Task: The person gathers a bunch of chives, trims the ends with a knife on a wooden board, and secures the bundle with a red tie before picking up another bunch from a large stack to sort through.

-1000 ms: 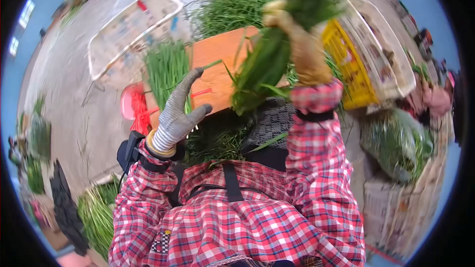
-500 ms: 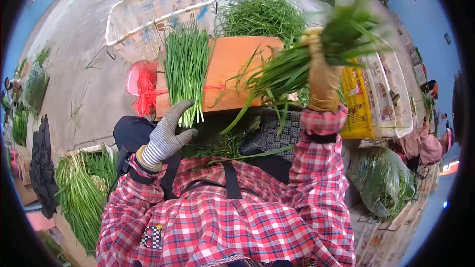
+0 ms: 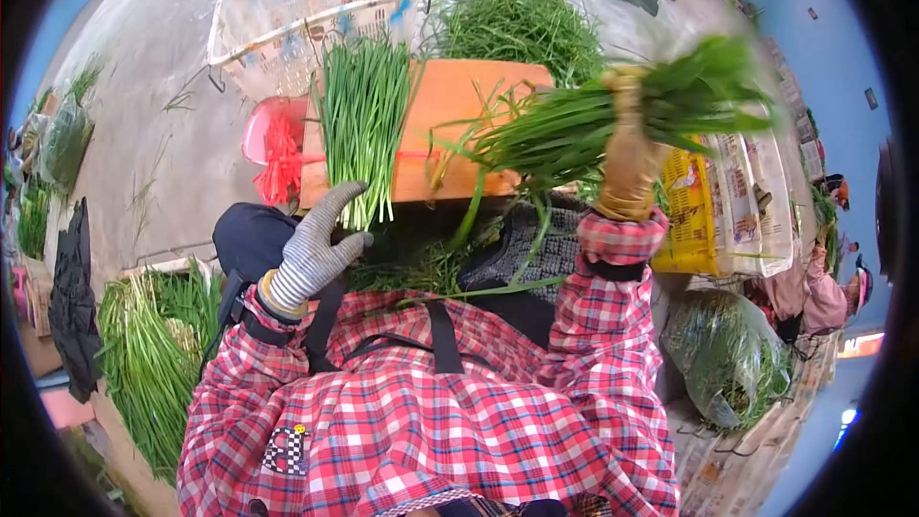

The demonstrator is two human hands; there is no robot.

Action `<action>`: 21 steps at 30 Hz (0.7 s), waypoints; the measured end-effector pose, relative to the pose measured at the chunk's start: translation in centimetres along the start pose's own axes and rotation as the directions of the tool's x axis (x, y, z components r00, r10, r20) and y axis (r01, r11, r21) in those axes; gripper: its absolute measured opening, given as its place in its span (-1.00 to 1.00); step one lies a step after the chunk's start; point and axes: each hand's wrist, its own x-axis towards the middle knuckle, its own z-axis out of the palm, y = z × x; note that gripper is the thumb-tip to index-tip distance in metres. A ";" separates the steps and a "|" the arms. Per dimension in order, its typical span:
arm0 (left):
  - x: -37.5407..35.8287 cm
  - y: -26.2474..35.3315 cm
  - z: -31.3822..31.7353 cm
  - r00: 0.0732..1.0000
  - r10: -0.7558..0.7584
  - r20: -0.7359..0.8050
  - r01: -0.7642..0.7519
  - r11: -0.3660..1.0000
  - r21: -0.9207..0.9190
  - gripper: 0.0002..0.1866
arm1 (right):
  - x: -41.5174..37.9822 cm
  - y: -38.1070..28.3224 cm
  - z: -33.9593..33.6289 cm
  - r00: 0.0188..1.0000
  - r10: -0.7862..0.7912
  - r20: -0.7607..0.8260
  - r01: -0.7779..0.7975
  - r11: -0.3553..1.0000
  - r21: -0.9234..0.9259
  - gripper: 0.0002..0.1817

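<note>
A neat bunch of garlic chives (image 3: pixel 362 110) lies on an orange wooden board (image 3: pixel 459 101), its pale cut ends toward me. Just below those ends is my left hand (image 3: pixel 311 251) in a striped grey glove, thumb and fingers apart, holding nothing. Over the board's right side, my right hand (image 3: pixel 628 139) in a tan glove is closed around a looser bunch of chives (image 3: pixel 550 134). Leaves stick out on both sides of that fist, and the far tips are blurred. A red tie strip (image 3: pixel 311 158) runs across the board under the neat bunch.
Red strips (image 3: pixel 280 161) hang beside a pink stool (image 3: pixel 260 129). Behind stand a white crate (image 3: pixel 316 14) and a heap of greens (image 3: pixel 517 29). At right are a yellow crate (image 3: pixel 687 211) and a bag of greens (image 3: pixel 728 354). More chives (image 3: pixel 153 354) lie at left.
My right hand has shifted slightly right and down, and the bunch in it has swung toward level. My left hand remains beside the neat bunch. The whole view has tilted slightly.
</note>
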 end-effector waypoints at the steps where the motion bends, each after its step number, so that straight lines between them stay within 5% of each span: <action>1: -0.2 -0.1 -0.1 1.000 -0.015 -0.009 0.015 1.000 -0.013 -0.35 | -0.6 -0.7 0.0 0.991 0.129 -0.045 -0.117 0.970 0.212 -0.76; 2: -0.1 -0.1 -0.4 1.000 -0.017 -0.021 0.016 1.000 -0.022 -0.35 | -0.5 1.1 0.4 0.987 0.110 -0.121 -0.124 0.985 -0.120 -0.77; 3: 0.1 0.0 -0.6 0.999 -0.009 -0.035 0.008 0.999 -0.032 -0.35 | -0.7 4.8 -0.3 0.986 0.100 -0.133 -0.115 0.987 -0.116 -0.77; 5: 0.1 0.3 -0.7 0.999 -0.011 -0.037 0.012 1.000 0.027 -0.33 | 0.3 4.8 1.3 0.908 -0.412 0.074 0.405 0.818 -0.409 -0.77; 6: 0.4 0.2 -0.9 0.999 0.009 -0.044 -0.008 1.000 0.020 -0.33 | 0.2 4.1 0.0 0.977 -0.210 -0.041 0.203 0.970 -0.133 -0.76; 9: -0.2 0.6 -0.9 1.000 -0.009 -0.026 0.008 1.000 -0.025 -0.34 | -0.9 3.2 -0.8 0.960 0.206 -0.192 -0.183 0.974 0.134 -0.79; 11: 0.5 1.5 -1.3 0.999 0.009 -0.031 -0.010 0.998 -0.054 -0.35 | -0.3 10.9 -1.4 0.959 -0.190 0.209 0.239 0.941 -0.240 -0.77; 15: 2.6 5.0 -3.0 0.992 0.120 0.034 -0.118 0.992 -0.038 -0.31 | 1.4 0.9 -1.0 0.976 -0.169 0.138 0.181 0.981 -0.076 -0.85; 16: 3.8 6.3 -3.7 0.983 0.176 0.046 -0.174 0.984 -0.046 -0.29 | 1.3 -3.2 -0.3 0.980 -0.061 0.191 0.084 0.989 -0.118 -0.82; 17: 5.3 7.7 -4.3 0.970 0.237 0.058 -0.234 0.971 -0.053 -0.26 | 1.3 -5.3 0.4 0.962 -0.110 0.251 0.133 0.988 -0.076 -0.78; 19: 8.8 11.4 -4.4 0.918 0.392 0.054 -0.350 0.868 -0.353 -0.21 | 1.6 -8.3 1.6 0.924 -0.135 0.357 0.181 0.979 -0.097 -0.73; 20: 9.9 13.5 -4.3 0.910 0.408 0.070 -0.362 0.865 -0.347 -0.21 | 1.7 -8.8 2.6 0.899 -0.155 0.409 0.166 0.986 0.010 -0.74; 21: 10.8 15.5 -4.1 0.875 0.468 0.123 -0.346 0.783 -0.517 -0.24 | 1.9 -8.6 4.3 0.869 -0.337 0.363 0.325 0.941 0.093 -0.69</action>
